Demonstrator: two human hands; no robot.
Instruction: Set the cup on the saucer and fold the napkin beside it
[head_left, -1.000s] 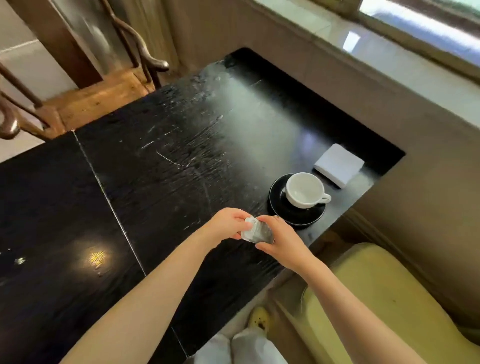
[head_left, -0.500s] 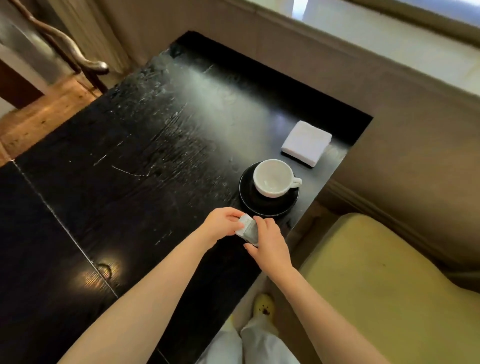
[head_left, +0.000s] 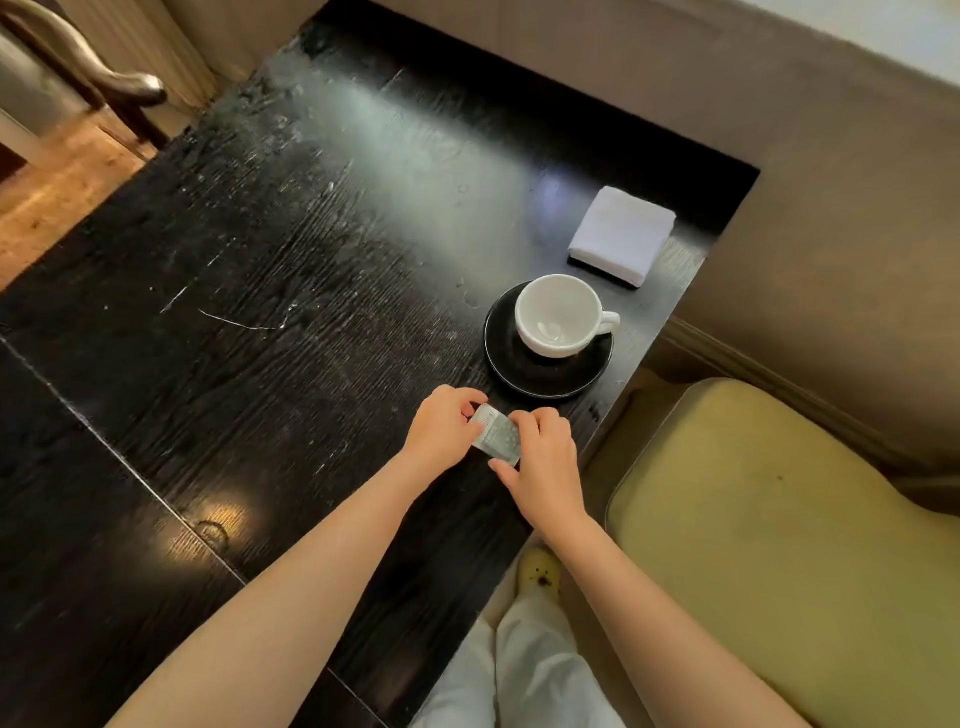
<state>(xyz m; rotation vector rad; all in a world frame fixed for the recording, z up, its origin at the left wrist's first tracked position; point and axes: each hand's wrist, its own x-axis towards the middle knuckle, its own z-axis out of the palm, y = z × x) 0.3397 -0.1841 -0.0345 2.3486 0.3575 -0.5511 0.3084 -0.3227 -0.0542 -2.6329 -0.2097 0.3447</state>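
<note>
A white cup (head_left: 558, 316) stands upright and empty on a black saucer (head_left: 524, 374) near the right edge of the dark table, its handle pointing right. Beyond it a folded white napkin (head_left: 621, 236) lies flat near the table's far right corner. Just in front of the saucer, my left hand (head_left: 441, 431) and my right hand (head_left: 545, 467) both pinch a small silvery packet (head_left: 497, 440), one hand at each end, close above the tabletop.
The black wooden table (head_left: 260, 312) has a scratched top and a seam running diagonally on the left. A yellow cushioned seat (head_left: 779, 545) sits at the right. A wooden chair arm (head_left: 104, 78) stands at the far left. My legs show below the table edge.
The camera has tilted down and shifted, so the cup and napkin sit lower in view. Both hands keep hold of the small packet and have turned it flatter.
</note>
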